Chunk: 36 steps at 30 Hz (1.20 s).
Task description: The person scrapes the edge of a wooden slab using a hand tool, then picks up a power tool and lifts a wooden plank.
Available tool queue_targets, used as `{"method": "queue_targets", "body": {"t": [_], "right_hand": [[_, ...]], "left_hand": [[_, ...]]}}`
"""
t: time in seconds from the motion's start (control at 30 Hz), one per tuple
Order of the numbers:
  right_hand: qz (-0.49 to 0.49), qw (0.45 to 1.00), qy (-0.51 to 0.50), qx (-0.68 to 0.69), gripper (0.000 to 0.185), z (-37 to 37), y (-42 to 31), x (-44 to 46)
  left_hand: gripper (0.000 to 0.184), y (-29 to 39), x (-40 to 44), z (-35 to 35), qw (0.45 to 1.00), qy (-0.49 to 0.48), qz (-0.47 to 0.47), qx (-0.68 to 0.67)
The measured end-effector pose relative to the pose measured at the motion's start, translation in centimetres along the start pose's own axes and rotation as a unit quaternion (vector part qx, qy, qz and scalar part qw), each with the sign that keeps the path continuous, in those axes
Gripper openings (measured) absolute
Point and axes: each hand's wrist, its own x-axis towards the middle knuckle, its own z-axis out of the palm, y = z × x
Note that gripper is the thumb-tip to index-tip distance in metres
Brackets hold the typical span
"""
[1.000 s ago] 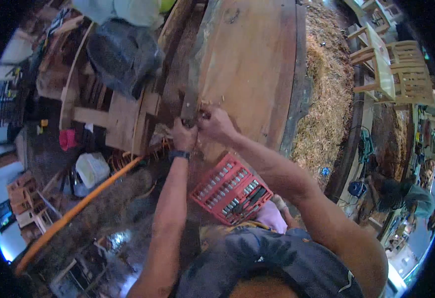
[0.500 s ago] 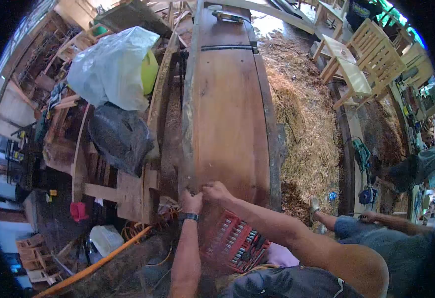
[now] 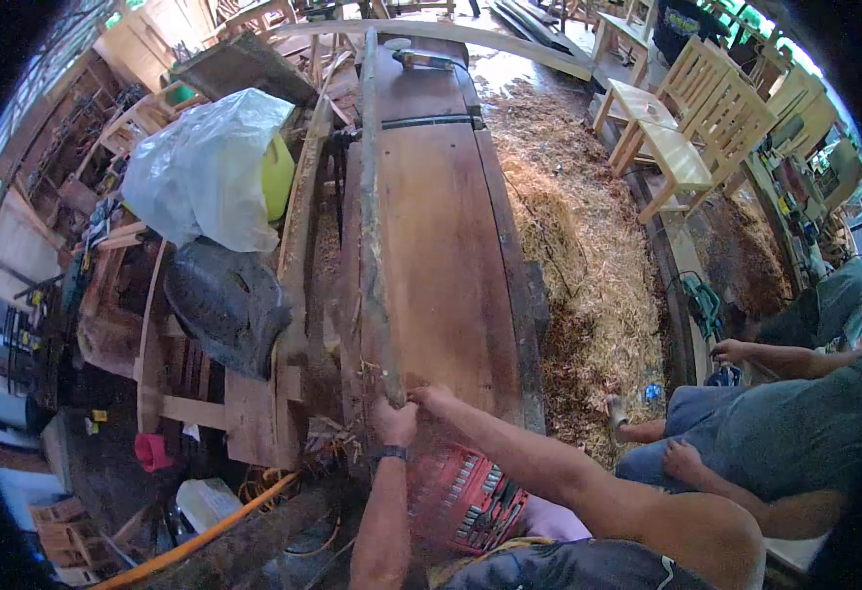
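A long, rough-edged wooden strip [image 3: 373, 216] runs lengthwise over the left side of a wide brown wooden board [image 3: 441, 256]. My left hand [image 3: 393, 421], with a dark watch on the wrist, is closed around the strip's near end. Just to its right, my right hand [image 3: 434, 397] is closed near the same end, above the board. Whatever its fingers hold is hidden. Below my right forearm lies a red socket set case [image 3: 465, 497] with several sockets and tools. A power tool [image 3: 423, 61] rests at the board's far end.
A person [image 3: 775, 433] sits at the right, one hand near a blue tool. Wood shavings [image 3: 588, 285] cover the floor beside the board. Wooden chairs [image 3: 672, 138] stand beyond. Left are a plastic-covered yellow-green object [image 3: 214, 172], a black sheet [image 3: 224, 305] and an orange pole [image 3: 205, 531].
The strip's near end has shifted right over the board, with my left hand on it. The view has shifted too. The person at the right shows more fully, with both hands visible.
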Motion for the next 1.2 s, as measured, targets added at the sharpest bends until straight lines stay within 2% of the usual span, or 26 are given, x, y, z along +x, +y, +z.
{"method": "queue_targets", "body": {"t": [0.03,0.07,0.13,0.23,0.3,0.37,0.4,0.43,0.47,0.53,0.63,0.67,0.73,0.77,0.83,0.87,0.9,0.97,1.0,1.03,1.07,1.13,1.2], "right_hand": [[-0.015,0.997,0.012,-0.080,0.029,0.5,1.0,0.6],[-0.014,0.997,0.012,-0.078,0.029,0.0,-0.6,-0.5],[0.134,0.990,0.010,0.049,0.026,-1.9,-5.6,-3.6],[0.174,0.979,0.006,0.102,0.026,-1.3,-4.2,-1.8],[0.144,0.979,0.021,0.139,0.025,-1.5,-4.5,-2.8],[0.111,0.977,0.034,0.176,0.024,-2.3,-7.1,-4.3],[0.194,0.920,0.016,0.340,0.022,-2.7,-8.6,-4.9],[0.270,0.828,-0.003,0.491,0.019,-2.8,-9.4,-5.3],[0.273,0.826,-0.003,0.493,0.019,-2.1,-7.9,-4.4],[0.235,0.857,0.005,0.458,0.015,-1.6,-6.6,-3.4],[0.238,0.838,0.013,0.490,0.014,-2.1,-7.2,-4.2],[0.244,0.830,0.029,0.501,0.014,-1.0,-5.2,-2.9],[0.183,0.890,0.086,0.409,0.019,1.9,0.8,1.1],[0.192,0.883,0.097,0.416,0.019,1.3,-0.5,-0.4],[0.190,0.944,0.086,0.256,0.033,-0.8,-3.2,-2.7],[0.122,0.984,0.082,0.101,0.033,-1.1,-2.6,-3.3],[0.049,0.995,0.073,-0.056,0.032,-1.4,-2.2,-3.9],[-0.019,0.977,0.075,-0.197,0.031,-3.8,-4.8,-8.4],[-0.007,0.980,0.073,-0.186,0.031,-4.3,-4.4,-10.4],[-0.005,0.992,0.123,-0.036,0.030,-4.9,-3.9,-12.2],[-0.004,0.979,0.173,0.113,0.028,-5.5,-3.4,-14.1],[0.044,0.972,0.173,0.152,0.029,-7.6,-3.2,-18.8],[0.091,0.962,0.173,0.188,0.030,-9.4,-2.6,-23.2]], "left_hand": [[0.048,-0.5,0.2,0.1,1.000,-0.008,-0.003,-0.010],[0.048,-0.8,0.3,0.2,1.000,-0.016,-0.007,-0.020],[0.048,-0.9,0.2,0.2,1.000,-0.017,-0.019,0.008],[0.049,-2.2,0.8,0.6,0.999,-0.008,-0.017,0.046],[0.049,-3.3,0.9,1.3,0.998,0.003,-0.002,0.056],[0.033,-2.3,0.5,1.1,0.998,0.056,0.031,-0.005],[0.033,-2.1,0.6,1.0,0.998,0.055,0.030,-0.004],[0.034,-2.1,0.6,0.9,0.998,0.039,-0.010,0.043],[0.036,-1.6,0.5,0.6,0.994,0.022,-0.050,0.091],[0.037,0.0,-0.2,-0.3,0.997,0.014,-0.047,0.066],[0.037,0.9,-0.2,-0.1,0.999,-0.001,-0.039,0.016],[0.035,0.7,-0.3,-0.1,0.999,-0.003,-0.040,-0.008],[0.036,-1.3,0.4,0.8,0.998,-0.029,-0.053,-0.019],[0.036,-1.4,0.4,1.2,0.999,-0.012,-0.030,-0.026],[0.036,-1.9,0.7,1.7,0.999,-0.012,-0.004,-0.042],[0.037,-1.9,0.7,1.9,0.998,-0.029,-0.001,-0.050],[0.038,-1.5,0.7,1.9,0.999,-0.043,-0.012,-0.031],[0.040,-0.9,0.5,2.1,0.997,-0.063,-0.021,-0.027],[0.041,-1.0,0.6,2.2,0.997,-0.066,-0.019,-0.045],[0.041,-1.6,0.9,2.8,0.996,-0.074,-0.024,-0.038],[0.040,-2.5,1.2,3.8,0.994,-0.056,-0.055,-0.072],[0.040,-2.6,1.2,4.5,0.990,-0.039,-0.087,-0.104],[0.042,-1.4,0.6,4.7,0.997,-0.024,-0.032,-0.072]]}}
